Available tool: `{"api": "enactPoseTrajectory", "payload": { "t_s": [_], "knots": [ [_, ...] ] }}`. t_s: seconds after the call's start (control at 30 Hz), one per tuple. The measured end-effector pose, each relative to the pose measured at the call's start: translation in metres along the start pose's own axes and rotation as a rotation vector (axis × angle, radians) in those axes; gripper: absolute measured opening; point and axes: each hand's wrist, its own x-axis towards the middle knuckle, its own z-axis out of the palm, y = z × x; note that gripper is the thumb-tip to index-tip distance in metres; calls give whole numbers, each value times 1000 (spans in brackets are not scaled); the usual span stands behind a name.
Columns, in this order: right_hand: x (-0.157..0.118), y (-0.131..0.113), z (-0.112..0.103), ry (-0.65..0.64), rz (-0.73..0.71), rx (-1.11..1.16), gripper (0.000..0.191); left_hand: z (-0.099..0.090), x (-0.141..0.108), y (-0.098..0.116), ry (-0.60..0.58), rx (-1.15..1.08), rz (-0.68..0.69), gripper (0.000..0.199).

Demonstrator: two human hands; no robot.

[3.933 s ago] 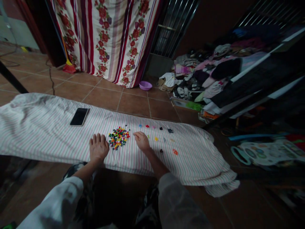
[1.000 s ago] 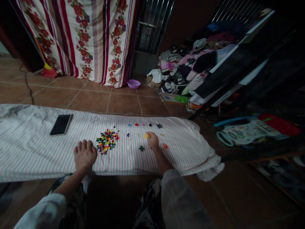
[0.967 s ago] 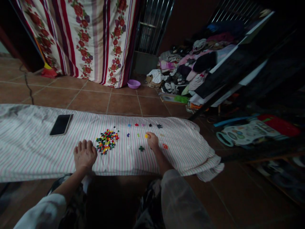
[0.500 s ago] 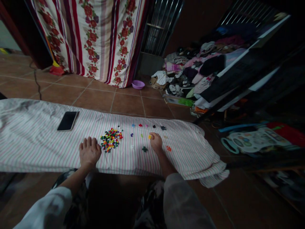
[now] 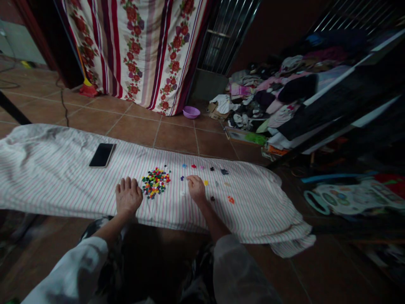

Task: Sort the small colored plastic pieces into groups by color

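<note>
My left hand (image 5: 129, 197) lies palm down on the striped cloth, fingers outstretched, just left of a pile of small multicoloured cubes (image 5: 155, 182). My right hand (image 5: 196, 188) is over the sorted clusters, its fingers curled together and pointing left; what they hold, if anything, does not show. Close to its fingertips is a small purple cluster (image 5: 182, 178). Right of the hand are yellow cubes (image 5: 206, 183), grey cubes (image 5: 217, 184) and beige cubes (image 5: 227, 184). Farther back lie blue (image 5: 184, 166), red (image 5: 194, 166) and black cubes (image 5: 211, 169). Orange cubes (image 5: 231, 199) sit nearer me.
A phone (image 5: 102, 155) rests on the striped cloth (image 5: 63, 169) at the left. Beyond, on the tiled floor, stand a purple basin (image 5: 191, 112) and a red broom (image 5: 88, 89) by a floral curtain (image 5: 152, 55). Clothes (image 5: 262, 93) are heaped at the back right.
My right hand has moved left from the yellow cubes, which now lie free on the cloth, and covers the green clusters. My left hand stays beside the pile. The view has shifted slightly.
</note>
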Motion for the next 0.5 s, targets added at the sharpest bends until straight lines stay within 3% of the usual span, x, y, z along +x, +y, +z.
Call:
{"api": "enactPoseTrajectory", "payload": {
  "t_s": [0.5],
  "knots": [
    [-9, -53, 48, -256, -151, -63, 28, 3, 0, -1, -1, -41, -10, 43]
  ]
}}
